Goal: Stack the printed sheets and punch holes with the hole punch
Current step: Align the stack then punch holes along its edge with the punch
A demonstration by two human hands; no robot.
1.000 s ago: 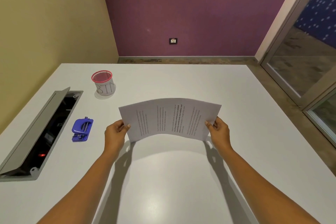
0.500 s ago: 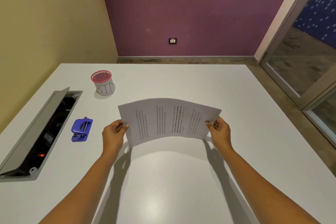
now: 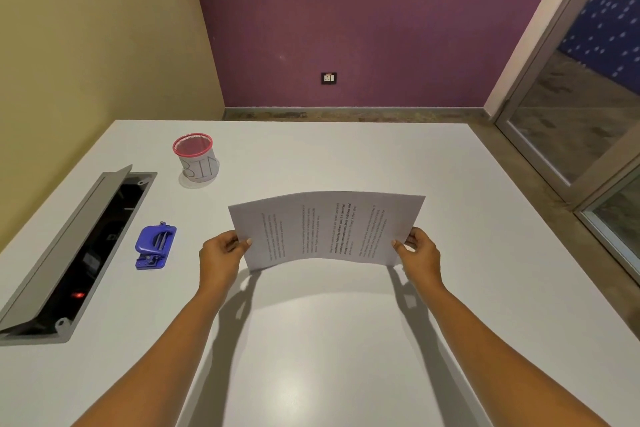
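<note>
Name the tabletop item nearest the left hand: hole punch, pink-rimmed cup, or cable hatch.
The blue hole punch, just beside the left hand; the cup and hatch sit farther off.

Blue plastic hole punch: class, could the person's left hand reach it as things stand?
Probably yes, once freed: the left hand grips the white printed sheets, but the blue plastic hole punch lies close beside it on the white table, with nothing between them.

Single wide-angle view, worn on head. Looking forward and down over table, toward purple wall; yellow wall at left margin, door at right. Close in: left hand, right hand and sheets at mid-frame.
</note>
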